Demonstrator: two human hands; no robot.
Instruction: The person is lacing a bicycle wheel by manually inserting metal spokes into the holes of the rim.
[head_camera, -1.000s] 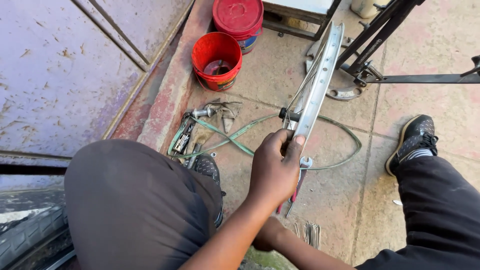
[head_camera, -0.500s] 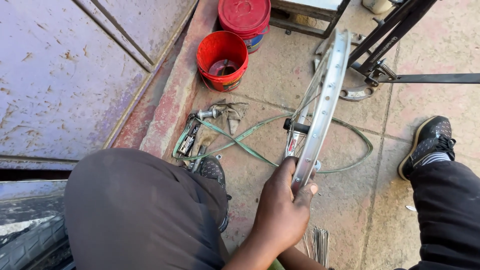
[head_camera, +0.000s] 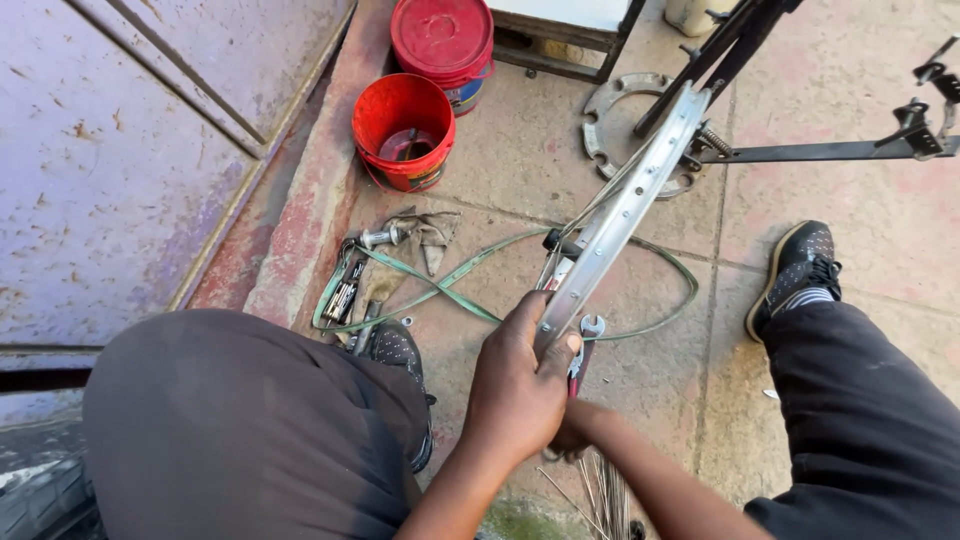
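Down on the tiled floor (head_camera: 640, 120), the left hand (head_camera: 515, 385) is wrapping a firm grip round the bicycle rim (head_camera: 620, 215), tilting it upright for access; the right hand (head_camera: 568, 435), tucked beneath, is hiding its grip, near a spanner (head_camera: 588, 335).

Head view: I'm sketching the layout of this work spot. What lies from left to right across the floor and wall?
Purple metal door → red bucket → left hand gripping the wheel rim → flat metal ring → black shoe.
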